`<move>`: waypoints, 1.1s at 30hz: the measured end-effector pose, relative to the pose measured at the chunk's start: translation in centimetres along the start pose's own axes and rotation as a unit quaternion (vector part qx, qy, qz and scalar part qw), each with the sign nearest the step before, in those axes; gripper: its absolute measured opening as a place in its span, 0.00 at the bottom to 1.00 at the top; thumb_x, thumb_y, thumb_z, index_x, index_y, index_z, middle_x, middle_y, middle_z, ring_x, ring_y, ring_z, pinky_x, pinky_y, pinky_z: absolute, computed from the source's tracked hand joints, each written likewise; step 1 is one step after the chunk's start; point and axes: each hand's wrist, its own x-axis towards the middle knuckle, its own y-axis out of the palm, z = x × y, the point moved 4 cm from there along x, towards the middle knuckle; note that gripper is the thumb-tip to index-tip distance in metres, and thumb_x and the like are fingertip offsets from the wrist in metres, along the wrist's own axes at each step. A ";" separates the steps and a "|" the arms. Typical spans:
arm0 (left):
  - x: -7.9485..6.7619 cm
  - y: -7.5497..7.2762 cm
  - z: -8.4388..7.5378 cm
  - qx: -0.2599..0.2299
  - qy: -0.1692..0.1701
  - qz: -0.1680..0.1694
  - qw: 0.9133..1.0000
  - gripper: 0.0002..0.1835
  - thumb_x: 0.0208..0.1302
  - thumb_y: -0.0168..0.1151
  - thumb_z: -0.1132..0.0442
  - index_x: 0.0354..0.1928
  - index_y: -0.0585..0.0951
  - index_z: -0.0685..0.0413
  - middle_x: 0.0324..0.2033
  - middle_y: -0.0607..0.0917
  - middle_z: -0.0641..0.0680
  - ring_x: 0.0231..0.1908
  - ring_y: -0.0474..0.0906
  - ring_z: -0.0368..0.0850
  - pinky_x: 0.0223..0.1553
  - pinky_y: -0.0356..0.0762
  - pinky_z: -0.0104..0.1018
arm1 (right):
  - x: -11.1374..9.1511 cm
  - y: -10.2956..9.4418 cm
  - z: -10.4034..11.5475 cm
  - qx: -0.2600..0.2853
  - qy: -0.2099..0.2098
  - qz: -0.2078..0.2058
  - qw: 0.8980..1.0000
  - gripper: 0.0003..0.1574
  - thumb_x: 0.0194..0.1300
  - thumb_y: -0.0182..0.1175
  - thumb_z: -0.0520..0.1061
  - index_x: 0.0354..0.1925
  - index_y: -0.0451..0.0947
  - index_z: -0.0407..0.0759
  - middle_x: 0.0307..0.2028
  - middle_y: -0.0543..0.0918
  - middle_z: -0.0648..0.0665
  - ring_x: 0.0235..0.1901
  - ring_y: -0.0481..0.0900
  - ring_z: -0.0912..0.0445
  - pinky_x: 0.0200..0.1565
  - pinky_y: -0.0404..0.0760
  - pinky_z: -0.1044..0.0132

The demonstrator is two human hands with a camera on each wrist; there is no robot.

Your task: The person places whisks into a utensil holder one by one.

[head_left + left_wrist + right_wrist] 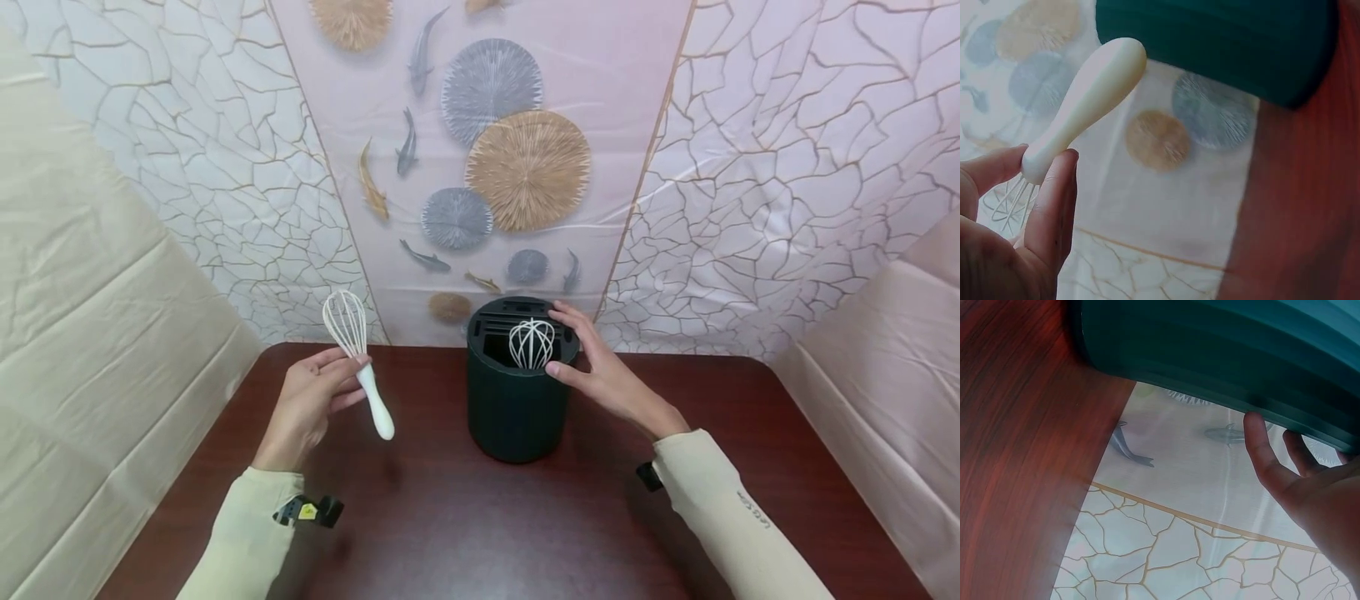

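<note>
My left hand [318,396] pinches a white whisk [375,404] between thumb and fingers, just where the handle meets the wires. Its wire head points up and its handle slants down to the right, above the table. In the left wrist view the bulbous handle [1088,103] sticks out past the fingertips. My right hand [600,371] rests with spread fingers at the right rim of a dark green utensil holder [517,417]. A second whisk [532,340] stands in the holder's front opening, wire head up; its handle is hidden inside.
The holder stands upright toward the back of a dark red-brown wooden table [480,525]. Behind it hangs a patterned cloth [420,283] with fish and round motifs. Pale cloth walls [75,333] enclose both sides.
</note>
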 end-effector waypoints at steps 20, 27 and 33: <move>-1.1 6.9 -6.8 -0.021 0.094 0.055 0.994 0.26 0.68 0.69 0.71 0.65 0.74 0.72 0.39 0.89 0.50 0.36 0.88 0.41 0.42 0.89 0.43 | -0.1 -0.1 0.0 -0.004 0.006 0.003 1.000 0.49 0.76 0.64 0.55 0.84 0.52 0.57 0.85 0.44 0.53 0.82 0.46 0.42 0.69 0.59 0.26; -1.4 8.1 -7.9 -0.020 0.123 0.057 0.991 0.24 0.67 0.70 0.71 0.63 0.75 0.69 0.39 0.86 0.51 0.37 0.87 0.41 0.42 0.89 0.46 | 0.0 -0.1 0.0 -0.007 0.007 0.002 1.000 0.48 0.76 0.63 0.55 0.84 0.52 0.56 0.84 0.45 0.53 0.82 0.46 0.42 0.70 0.57 0.25; -2.0 9.4 -8.9 -0.023 0.161 0.067 0.984 0.23 0.68 0.70 0.72 0.62 0.76 0.69 0.42 0.86 0.56 0.38 0.89 0.43 0.42 0.89 0.48 | -0.1 -0.1 0.3 -0.015 0.006 0.003 1.000 0.48 0.76 0.64 0.56 0.84 0.52 0.59 0.84 0.45 0.54 0.82 0.44 0.44 0.72 0.52 0.26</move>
